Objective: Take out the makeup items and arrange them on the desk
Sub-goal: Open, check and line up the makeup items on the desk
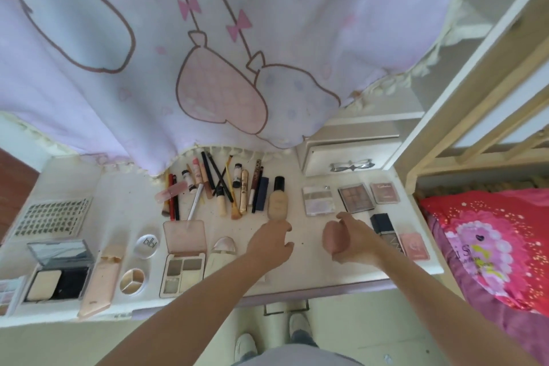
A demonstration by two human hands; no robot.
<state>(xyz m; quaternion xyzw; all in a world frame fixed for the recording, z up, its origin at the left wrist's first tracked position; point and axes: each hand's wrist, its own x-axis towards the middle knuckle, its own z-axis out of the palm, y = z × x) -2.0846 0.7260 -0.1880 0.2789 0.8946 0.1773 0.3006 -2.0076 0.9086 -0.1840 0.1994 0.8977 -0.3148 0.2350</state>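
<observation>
Makeup lies spread over the white desk. My left hand reaches to the base of a beige foundation bottle with a black cap, fingertips touching it. My right hand is shut on a pinkish-brown makeup sponge just above the desk. Behind them lies a row of brushes, pencils and tubes. At the right sit a silver compact, a brown eyeshadow palette, a pink blush, a dark box and a pink compact.
At the left are an open powder compact, a peach tube, an open pink palette, a round jar and a sticker sheet. A lilac curtain hangs over the desk's back. A drawer unit and a bed are on the right.
</observation>
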